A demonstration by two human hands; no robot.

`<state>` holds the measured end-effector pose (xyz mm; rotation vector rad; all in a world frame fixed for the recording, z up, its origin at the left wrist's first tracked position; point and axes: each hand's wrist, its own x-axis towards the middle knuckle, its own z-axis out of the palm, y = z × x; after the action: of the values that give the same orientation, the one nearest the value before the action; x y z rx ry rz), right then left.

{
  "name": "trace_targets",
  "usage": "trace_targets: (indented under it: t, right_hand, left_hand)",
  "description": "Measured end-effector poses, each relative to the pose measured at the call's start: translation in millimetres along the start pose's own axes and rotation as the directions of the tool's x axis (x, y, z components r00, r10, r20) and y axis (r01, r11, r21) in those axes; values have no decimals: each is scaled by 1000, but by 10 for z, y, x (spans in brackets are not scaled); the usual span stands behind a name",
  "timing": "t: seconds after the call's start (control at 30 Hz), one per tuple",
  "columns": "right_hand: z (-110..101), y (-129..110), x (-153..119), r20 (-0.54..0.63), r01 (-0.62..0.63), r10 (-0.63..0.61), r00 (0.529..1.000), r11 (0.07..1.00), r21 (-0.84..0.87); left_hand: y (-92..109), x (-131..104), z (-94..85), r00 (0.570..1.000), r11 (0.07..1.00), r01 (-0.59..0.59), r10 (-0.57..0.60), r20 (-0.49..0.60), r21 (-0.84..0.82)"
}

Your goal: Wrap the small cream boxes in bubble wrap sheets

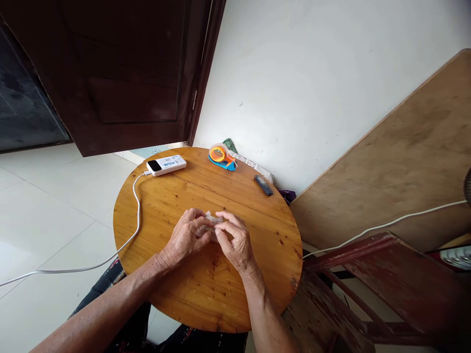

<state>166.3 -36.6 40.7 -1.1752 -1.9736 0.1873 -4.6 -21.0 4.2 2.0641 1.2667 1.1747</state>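
**Reaching in with bare forearms (263,309) over round, knotty wood**

Spread beneath: a glossy, honey-brown table (162,196), with dark knots and long plank seams. Set around it: pale floor tiles (47,211), a dark red panelled door (132,78), a white wall (287,88), a leaning brown board (397,147) and, to the right, a scuffed red wooden chair (397,284).

Held near the table's middle, between the hands: a small, crinkled, translucent packet (209,220) – partly hidden by fingers. Curled half closed and pinching its left side with the left hand (184,234); bent loosely, thumb and index nearly meeting on its right edge, with the right hand (237,242).

Placed toward the far rim: a smooth white block (167,165) with black display and plugged-in cable (138,211), an orange-and-blue tape dispenser (218,155) – and a blurred dark object (263,185).
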Motion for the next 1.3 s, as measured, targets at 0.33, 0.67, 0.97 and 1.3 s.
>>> trace_targets:
  t: [0.33,0.67,0.97,1.3]
  right_hand:
    - [-76,131,8,-156,-162,199,967,962,221]
    - [-86,94,5,36,-189,186,982,954,234]
    - [61,121,13,-17,-199,207,978,957,209]
    - [98,122,0,-92,-119,134,987,980,157]
  left_hand:
    - [54,22,-146,990,959,95,-119,-77,-267]
    - [-9,56,-119,963,894,221,-263,-58,-389]
    - [69,-18,-74,996,984,78,-84,-32,-162]
    - [61,-28,-34,998,998,60,-60,-2,7]
